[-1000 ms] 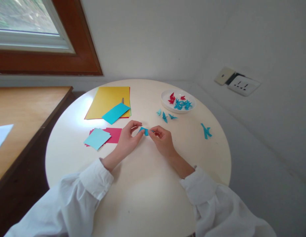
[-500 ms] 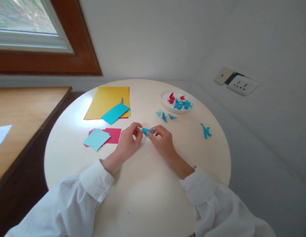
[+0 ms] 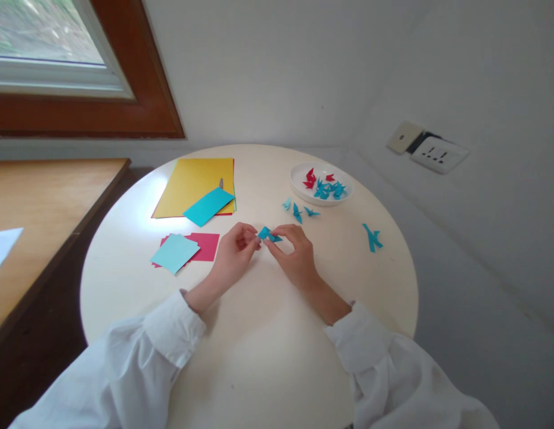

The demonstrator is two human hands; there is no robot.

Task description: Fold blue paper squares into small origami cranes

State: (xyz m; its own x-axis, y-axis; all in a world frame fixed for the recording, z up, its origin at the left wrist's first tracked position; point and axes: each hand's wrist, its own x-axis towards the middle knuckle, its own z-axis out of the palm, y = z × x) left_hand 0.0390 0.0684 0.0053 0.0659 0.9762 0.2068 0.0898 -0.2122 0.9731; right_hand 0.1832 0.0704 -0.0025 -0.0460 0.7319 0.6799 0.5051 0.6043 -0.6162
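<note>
Between my hands, over the middle of the round white table point(image 3: 268, 333), is a small folded piece of blue origami paper point(image 3: 266, 233). My left hand point(image 3: 234, 253) pinches its left end between thumb and fingers. At its right side my right hand point(image 3: 296, 250) grips it with thumb and forefinger. The fingertips hide parts of the folds. Just beyond my hands lie several small paper cranes point(image 3: 297, 213), two blue and one pale. A shallow white dish point(image 3: 296, 194) behind them holds red and blue folded cranes.
At the left are pale blue paper squares point(image 3: 175, 252) on pink ones point(image 3: 206, 246). Behind them, a blue sheet point(image 3: 208, 207) overlaps yellow paper point(image 3: 191, 179), with a grey tip of something showing. Blue paper strips point(image 3: 373, 238) lie right. A wooden surface point(image 3: 44, 208) stands left.
The blue folded paper has turned between my fingers and shows a different, flatter triangular outline. My right fingers have shifted their hold on it slightly. The other things stay put.
</note>
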